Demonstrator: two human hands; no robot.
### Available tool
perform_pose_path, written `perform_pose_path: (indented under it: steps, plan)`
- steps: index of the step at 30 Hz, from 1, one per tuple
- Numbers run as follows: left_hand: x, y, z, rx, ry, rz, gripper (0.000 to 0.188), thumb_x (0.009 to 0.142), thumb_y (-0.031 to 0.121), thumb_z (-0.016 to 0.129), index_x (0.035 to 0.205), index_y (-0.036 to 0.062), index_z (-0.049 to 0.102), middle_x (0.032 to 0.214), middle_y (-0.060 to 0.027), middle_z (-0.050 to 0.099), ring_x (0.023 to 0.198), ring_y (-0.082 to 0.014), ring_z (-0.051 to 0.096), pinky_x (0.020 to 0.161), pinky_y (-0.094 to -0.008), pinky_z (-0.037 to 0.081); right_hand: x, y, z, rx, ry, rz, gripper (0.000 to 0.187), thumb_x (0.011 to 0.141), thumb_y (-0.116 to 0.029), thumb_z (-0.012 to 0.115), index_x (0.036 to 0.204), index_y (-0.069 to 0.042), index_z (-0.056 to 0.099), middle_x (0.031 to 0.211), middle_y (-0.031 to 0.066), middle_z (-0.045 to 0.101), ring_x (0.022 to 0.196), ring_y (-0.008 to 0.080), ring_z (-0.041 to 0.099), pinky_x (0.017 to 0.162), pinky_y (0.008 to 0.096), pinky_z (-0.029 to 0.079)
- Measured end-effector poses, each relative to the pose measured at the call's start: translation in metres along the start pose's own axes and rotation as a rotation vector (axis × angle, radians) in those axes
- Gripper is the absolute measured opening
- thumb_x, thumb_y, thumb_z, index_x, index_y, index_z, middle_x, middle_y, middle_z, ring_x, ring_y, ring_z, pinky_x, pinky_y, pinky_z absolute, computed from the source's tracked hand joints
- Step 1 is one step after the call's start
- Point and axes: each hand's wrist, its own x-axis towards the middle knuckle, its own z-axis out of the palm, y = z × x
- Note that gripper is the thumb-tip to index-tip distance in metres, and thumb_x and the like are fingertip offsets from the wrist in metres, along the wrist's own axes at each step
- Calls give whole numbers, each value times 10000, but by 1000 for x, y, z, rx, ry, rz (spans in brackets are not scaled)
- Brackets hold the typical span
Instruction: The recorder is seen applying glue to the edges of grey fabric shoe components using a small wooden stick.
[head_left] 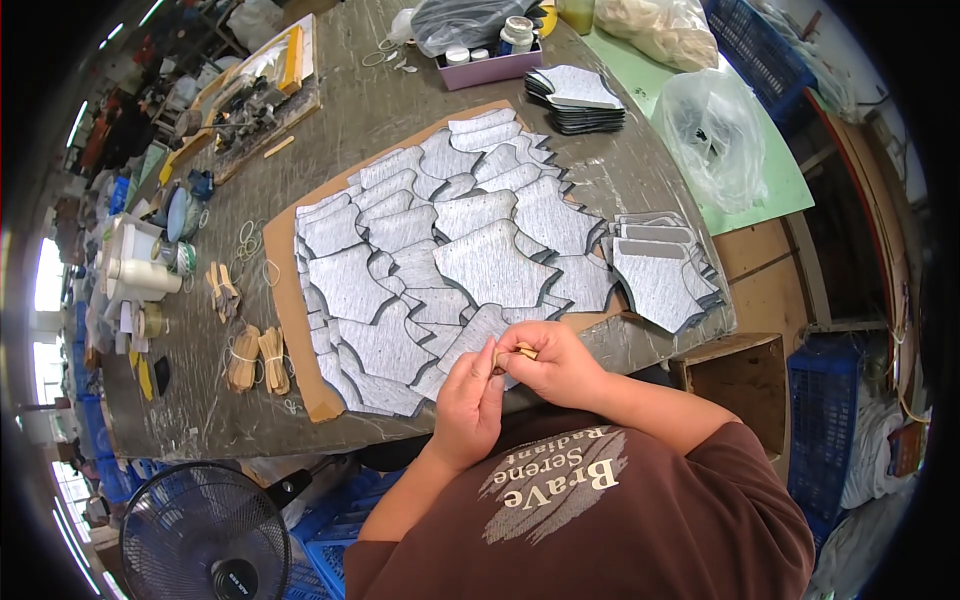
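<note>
My left hand (470, 405) and my right hand (550, 365) meet over the near edge of the table, fingertips pinched together. A small yellowish-tan piece (527, 351) pokes out of my right hand's curled fingers; its kind is too small to tell. What my left fingertips pinch is hidden. Just beyond my hands, many grey fabric-like cut pieces (495, 262) with dark edges and curved outlines overlap on a brown cardboard sheet (288, 335). To the right, similar cut pieces (655, 285) lie fanned in a pile.
Tied bundles of thin wooden sticks (243, 360) lie left of the cardboard. A stack of cut pieces (575, 100) and a purple box (490, 68) with jars stand at the far side. A clear plastic bag (712, 140) rests at right. A black fan (205, 535) is at lower left.
</note>
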Motion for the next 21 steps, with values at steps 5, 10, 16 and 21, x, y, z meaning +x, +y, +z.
perform_pose_path:
  steps: [5, 10, 16, 21]
  plan:
    - [-3, 0, -7, -388, -65, -181, 396, 856, 44, 564, 1242, -25, 502, 930, -135, 542, 785, -245, 515, 706, -280, 437, 0, -8, 0, 114, -64, -11, 88, 829, -66, 535, 779, 5, 547, 675, 49, 534, 615, 109, 473, 574, 272, 409]
    - [2, -4, -18, 7, 33, 77, 199, 731, -15, 684, 920, 29, 640, 938, -103, 547, 820, -249, 509, 695, -316, 442, -2, 9, 2, -50, -185, -38, 68, 824, -48, 458, 795, 4, 491, 714, 68, 497, 656, 141, 477, 607, 281, 414]
    - [-15, -18, -25, -114, 290, -105, 104, 749, -42, 677, 801, 15, 607, 749, -81, 591, 609, -170, 544, 553, -252, 441, 8, 10, -19, 947, 96, 179, 96, 895, -33, 409, 823, -79, 454, 899, 115, 585, 561, 84, 412, 451, 197, 313]
    - [-20, -36, -29, -711, 579, -677, 127, 818, -40, 628, 935, -47, 580, 748, -66, 598, 591, -98, 556, 515, -209, 446, 11, 11, -30, -279, 265, -188, 12, 887, -92, 506, 898, -89, 502, 690, 45, 498, 588, 143, 511, 519, 268, 399]
